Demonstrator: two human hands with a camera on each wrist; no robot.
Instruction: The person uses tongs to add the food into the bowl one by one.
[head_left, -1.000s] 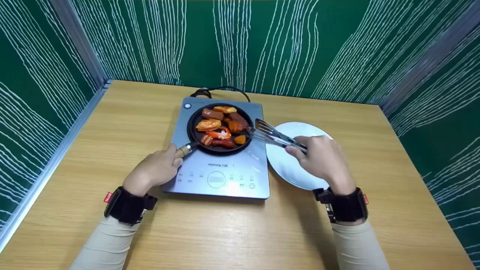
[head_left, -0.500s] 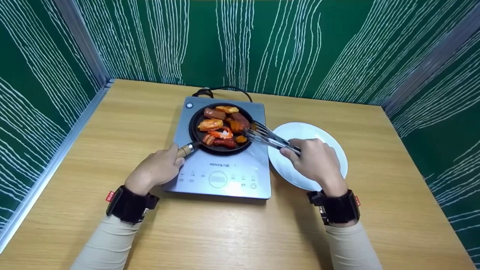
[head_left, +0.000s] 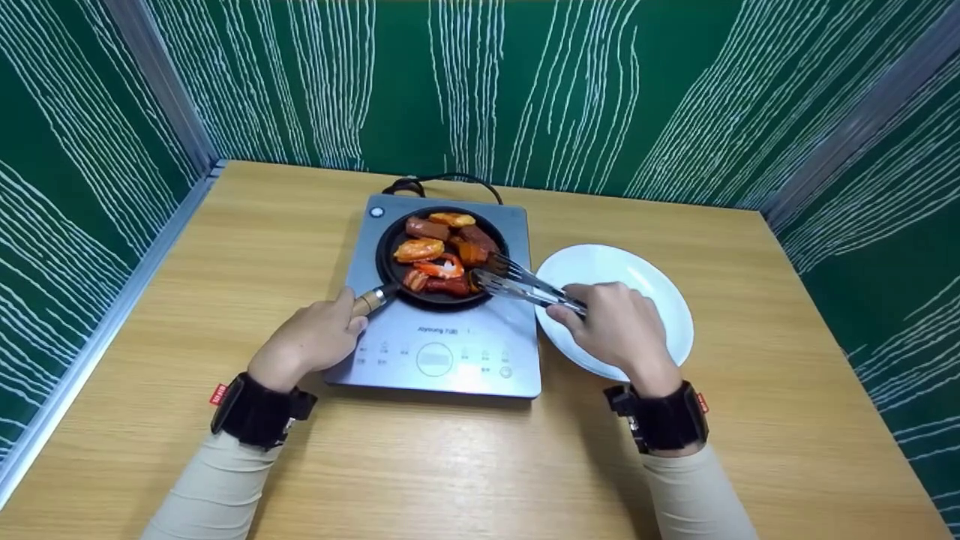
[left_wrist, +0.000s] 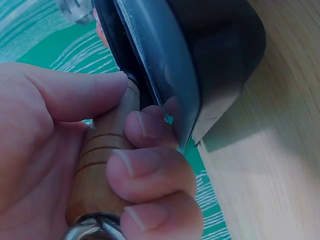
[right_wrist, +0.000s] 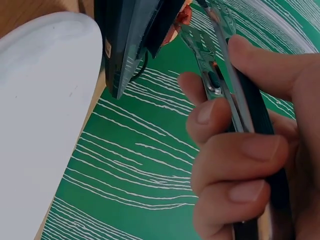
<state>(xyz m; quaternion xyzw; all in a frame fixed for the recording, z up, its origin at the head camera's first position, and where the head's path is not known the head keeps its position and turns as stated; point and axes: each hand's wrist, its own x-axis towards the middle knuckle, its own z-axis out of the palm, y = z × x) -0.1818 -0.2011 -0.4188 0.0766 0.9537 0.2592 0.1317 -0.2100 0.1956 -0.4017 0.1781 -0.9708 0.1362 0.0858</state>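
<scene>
My left hand (head_left: 311, 335) grips the wooden handle (left_wrist: 102, 155) of a small black frying pan (head_left: 442, 302), fingers curled round it. The pan sits on a silver induction cooker (head_left: 480, 360) and holds several pieces of food, among them a yellow-orange piece (head_left: 418, 250), a brown chunk (head_left: 427, 228) and a red-and-white shrimp-like piece (head_left: 441, 267). Metal tongs (head_left: 525, 285) are in my right hand (head_left: 619, 326), thumb on one arm and fingers round the other. Their tips reach over the pan's right side, around a small orange piece that they mostly hide.
A white plate (head_left: 660, 300) lies just right of the cooker, partly under my right hand. A black cable (head_left: 457, 175) loops behind the cooker. Green panels with white lines (head_left: 405, 90) border the wooden table (head_left: 420, 465) at the back and sides.
My right hand has moved left and slightly toward me, bringing the tongs' tips from the pan's right edge to over the small orange piece. My left hand stays on the handle.
</scene>
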